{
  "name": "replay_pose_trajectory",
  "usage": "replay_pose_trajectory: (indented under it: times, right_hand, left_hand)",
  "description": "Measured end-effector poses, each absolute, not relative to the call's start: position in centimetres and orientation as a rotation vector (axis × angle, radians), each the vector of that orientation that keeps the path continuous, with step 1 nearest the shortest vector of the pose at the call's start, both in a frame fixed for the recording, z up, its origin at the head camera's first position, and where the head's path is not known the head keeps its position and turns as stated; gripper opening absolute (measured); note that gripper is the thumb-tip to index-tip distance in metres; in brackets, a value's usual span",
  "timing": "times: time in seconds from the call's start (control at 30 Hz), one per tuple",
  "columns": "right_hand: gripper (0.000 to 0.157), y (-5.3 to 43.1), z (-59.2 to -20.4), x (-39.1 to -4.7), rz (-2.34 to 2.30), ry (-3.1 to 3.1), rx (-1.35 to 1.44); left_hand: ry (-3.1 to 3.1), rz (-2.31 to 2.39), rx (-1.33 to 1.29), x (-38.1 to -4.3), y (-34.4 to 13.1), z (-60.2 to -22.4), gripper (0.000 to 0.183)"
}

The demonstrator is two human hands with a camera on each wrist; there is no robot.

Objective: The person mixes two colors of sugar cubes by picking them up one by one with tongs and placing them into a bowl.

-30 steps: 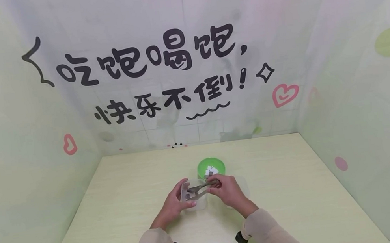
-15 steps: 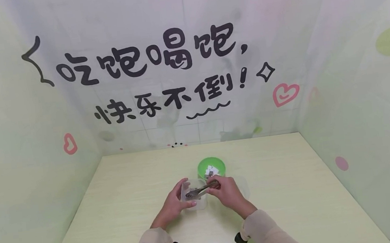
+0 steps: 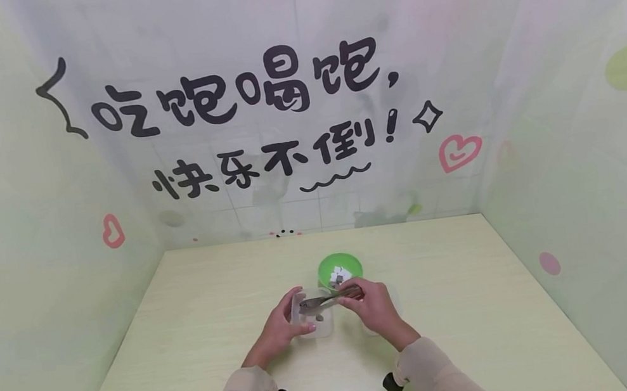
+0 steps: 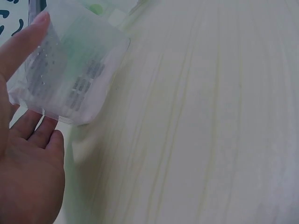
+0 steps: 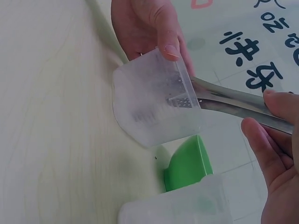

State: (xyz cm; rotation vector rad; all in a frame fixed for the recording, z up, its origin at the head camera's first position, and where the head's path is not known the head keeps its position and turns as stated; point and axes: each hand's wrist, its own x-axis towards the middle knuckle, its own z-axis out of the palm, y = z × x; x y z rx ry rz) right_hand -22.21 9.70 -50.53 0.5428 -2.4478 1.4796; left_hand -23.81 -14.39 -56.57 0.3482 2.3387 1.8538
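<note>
In the head view my left hand point(image 3: 279, 325) holds a clear plastic container point(image 3: 323, 330), thumb at the near side and fingers at the far side. The right wrist view shows that container point(image 5: 147, 105) tilted, its mouth toward the metal tongs point(image 5: 229, 99). My right hand point(image 3: 376, 309) grips the tongs between thumb and fingers, and their perforated tips reach inside the container. A small dark piece point(image 3: 319, 318) lies in it near the tips. Whether the tips pinch anything cannot be made out. Beyond my right hand sits a green bowl point(image 3: 325, 265) with white and grey cubes point(image 3: 339, 275).
A second clear container point(image 5: 173, 207) stands beside the green bowl, mostly behind my right hand in the head view. The pale wooden table point(image 3: 214, 289) is bounded by printed fabric walls point(image 3: 315, 208) at the back and sides.
The tongs' arms were spread one second ago, then came together lower in the container. Now the tips sit slightly higher, and my right hand has shifted a little right. The left hand stays put.
</note>
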Motion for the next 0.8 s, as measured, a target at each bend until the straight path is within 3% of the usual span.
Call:
replay_pose_trajectory:
  times: [0.8]
  right_hand:
    - [0.02, 12.6, -49.3, -22.8, 1.513, -2.127, 0.536]
  left_hand:
    - [2.338, 1.836, 0.332, -23.8, -14.4, -56.5, 0.092]
